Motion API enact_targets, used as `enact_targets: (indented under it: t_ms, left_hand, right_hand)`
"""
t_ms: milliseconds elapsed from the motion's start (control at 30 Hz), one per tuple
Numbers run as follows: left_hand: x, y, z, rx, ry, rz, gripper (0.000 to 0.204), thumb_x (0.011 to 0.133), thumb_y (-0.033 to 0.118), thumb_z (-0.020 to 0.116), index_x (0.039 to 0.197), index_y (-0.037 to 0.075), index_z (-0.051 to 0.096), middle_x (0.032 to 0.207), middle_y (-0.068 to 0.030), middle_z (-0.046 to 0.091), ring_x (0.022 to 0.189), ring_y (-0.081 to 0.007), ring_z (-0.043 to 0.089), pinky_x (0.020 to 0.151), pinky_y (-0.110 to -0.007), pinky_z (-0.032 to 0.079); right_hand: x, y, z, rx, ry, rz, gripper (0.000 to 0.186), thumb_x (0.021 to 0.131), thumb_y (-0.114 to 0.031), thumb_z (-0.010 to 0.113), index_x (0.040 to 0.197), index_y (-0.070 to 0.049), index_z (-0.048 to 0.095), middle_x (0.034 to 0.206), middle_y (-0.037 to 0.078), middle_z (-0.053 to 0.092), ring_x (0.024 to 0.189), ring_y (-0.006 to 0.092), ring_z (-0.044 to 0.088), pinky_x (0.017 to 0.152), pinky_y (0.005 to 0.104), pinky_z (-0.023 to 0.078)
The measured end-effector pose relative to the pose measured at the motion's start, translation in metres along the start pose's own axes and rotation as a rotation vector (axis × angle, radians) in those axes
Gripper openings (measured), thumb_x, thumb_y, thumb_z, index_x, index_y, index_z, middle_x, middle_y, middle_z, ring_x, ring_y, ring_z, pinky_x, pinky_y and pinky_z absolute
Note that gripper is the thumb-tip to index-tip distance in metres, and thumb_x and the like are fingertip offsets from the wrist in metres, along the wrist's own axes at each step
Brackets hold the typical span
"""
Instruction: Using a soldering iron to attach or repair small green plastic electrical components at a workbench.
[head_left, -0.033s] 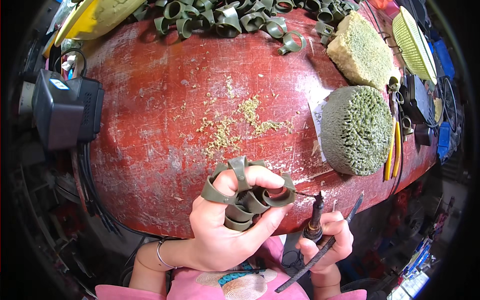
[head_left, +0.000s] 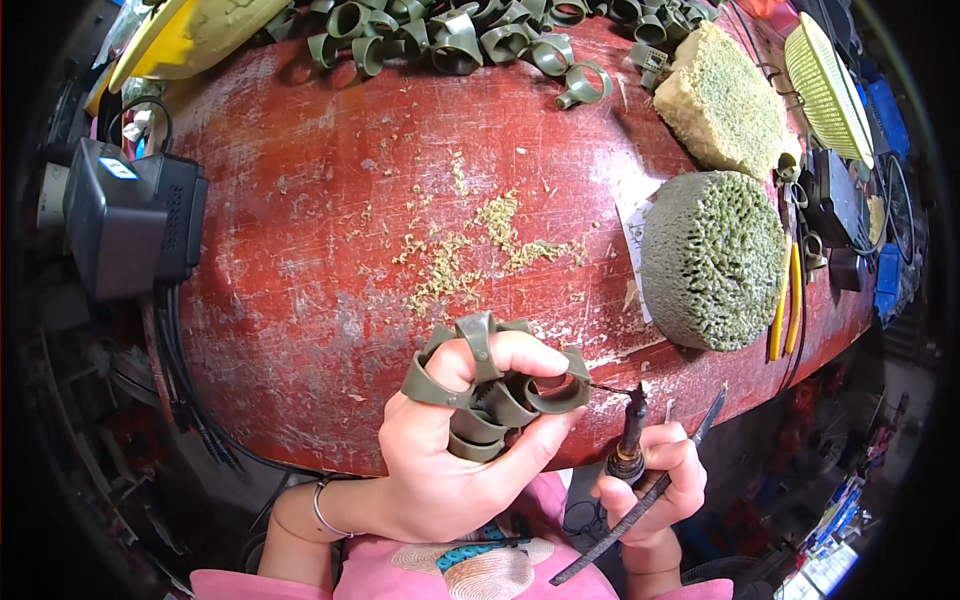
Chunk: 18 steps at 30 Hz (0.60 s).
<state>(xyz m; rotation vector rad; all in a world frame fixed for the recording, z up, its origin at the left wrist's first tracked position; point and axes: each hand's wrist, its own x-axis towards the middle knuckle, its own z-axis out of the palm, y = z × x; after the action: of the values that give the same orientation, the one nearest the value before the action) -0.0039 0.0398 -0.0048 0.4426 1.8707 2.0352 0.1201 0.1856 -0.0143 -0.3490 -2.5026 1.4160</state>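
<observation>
At near edge of red table [head_left: 300,250]: left hand [head_left: 450,470] curled, gripping cluster of olive-green rings [head_left: 490,385], several threaded over fingers. Right hand [head_left: 655,480], just right of rings, clenching thin-tipped tool [head_left: 630,430] and dark file [head_left: 640,500], tip nearly touching rings.

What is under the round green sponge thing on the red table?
A white paper slip sticks out from under the round green sponge, lying on the red table. The sponge covers the rest of the slip, so nothing else under it shows.

A thin silver bangle [head_left: 318,508] circles the left wrist above a pink top [head_left: 400,578] with a printed shell pattern.
</observation>
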Motion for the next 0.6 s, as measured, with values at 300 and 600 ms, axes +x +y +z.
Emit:
enact_targets:
  t_ms: [300,600]
  left_hand:
    - [0.001,0.001,0.003,-0.044,0.024,-0.020,0.040,0.067,-0.012,0.064,0.098,0.001,0.044,0.085,-0.0075,0.049,0.075,-0.0107,0.051,0.067,-0.023,0.042]
    - [-0.002,-0.004,0.002,-0.051,0.007,0.009,0.040,0.067,-0.013,0.063,0.099,0.001,0.044,0.086,-0.0078,0.049,0.075,-0.0106,0.051,0.067,-0.023,0.042]
  right_hand:
    - [0.000,0.000,-0.002,-0.009,-0.012,0.002,0.043,0.059,-0.017,0.081,0.076,-0.001,0.045,0.069,0.013,0.058,0.053,0.0172,0.057,0.045,0.0235,0.045]
    - [-0.010,0.003,0.001,0.092,0.052,0.055,0.043,0.059,-0.017,0.081,0.076,-0.002,0.044,0.070,0.012,0.057,0.054,0.0168,0.058,0.047,0.0238,0.045]
